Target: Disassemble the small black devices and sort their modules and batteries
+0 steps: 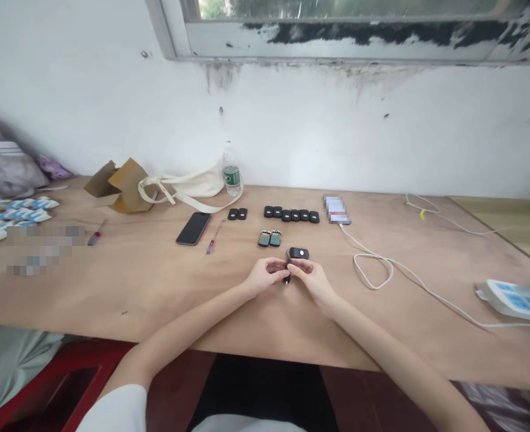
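My left hand [265,277] and my right hand [312,282] meet near the front of the table, fingers closed on a small black key-fob-like case [287,278] held on edge between them. The fingers partly hide it. Just beyond my fingertips lies a larger black case [299,253] with a white oval mark. Behind that, two opened case halves [269,239] show green-grey insides. Farther back is a row of several small black cases [295,215], some with white oval marks. Two more black cases [237,213] sit to its left.
Left of the cases are a screwdriver [211,241], a dark phone [194,228], a water bottle [231,177], a white strap bag [197,183] and a brown paper bag [127,189]. At right, a charging phone [337,209] trails a white cable [420,282] toward a power strip [517,300].
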Demonstrator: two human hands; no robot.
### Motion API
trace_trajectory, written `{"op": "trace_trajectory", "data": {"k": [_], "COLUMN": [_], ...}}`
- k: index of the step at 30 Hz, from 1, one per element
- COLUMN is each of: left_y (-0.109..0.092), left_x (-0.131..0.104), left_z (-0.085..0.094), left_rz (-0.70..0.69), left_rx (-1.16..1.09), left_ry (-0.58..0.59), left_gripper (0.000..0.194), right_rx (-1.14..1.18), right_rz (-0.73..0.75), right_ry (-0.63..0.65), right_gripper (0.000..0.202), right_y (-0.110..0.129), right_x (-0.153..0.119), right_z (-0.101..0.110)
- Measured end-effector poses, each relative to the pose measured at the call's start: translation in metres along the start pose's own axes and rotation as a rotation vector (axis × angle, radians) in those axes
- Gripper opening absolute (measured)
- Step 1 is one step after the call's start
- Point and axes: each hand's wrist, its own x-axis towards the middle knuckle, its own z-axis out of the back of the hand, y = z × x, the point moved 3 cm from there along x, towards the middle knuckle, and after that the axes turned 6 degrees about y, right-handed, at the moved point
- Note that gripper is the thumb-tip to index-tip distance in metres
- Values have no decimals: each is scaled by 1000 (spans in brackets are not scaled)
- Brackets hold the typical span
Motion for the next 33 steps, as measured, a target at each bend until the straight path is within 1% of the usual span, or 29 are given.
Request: {"op": "trace_trajectory", "data": {"k": [3,8,13,16,21,28,33], "left_y": [-2,-4,-5,-6,-3,3,2], "left_x": [0,0,-2,-2,-2,0,-2], "left_z": [3,8,8,6,5,4,0], "left_rz": [9,24,2,-22,-57,-50,-64], "left_rx": [14,24,57,77,122,118,145], "left_ry": [13,98,139,153,136,98,28], "left_gripper": [50,46,44,44,45,47,45], "right_rx": [-7,8,4,-59,-108,-89,-60], "right_rz": [-22,-80,-94,-44,73,46,27], "right_ry": [45,131,234,215,173,142,99], "right_gripper": [42,41,41,39,36,38,39], "right_y": [0,2,6,8,9,7,4], "right_x": [1,-1,-2,-4,-5,-3,-2], "right_z": [2,6,7,6,3,1,2]}}
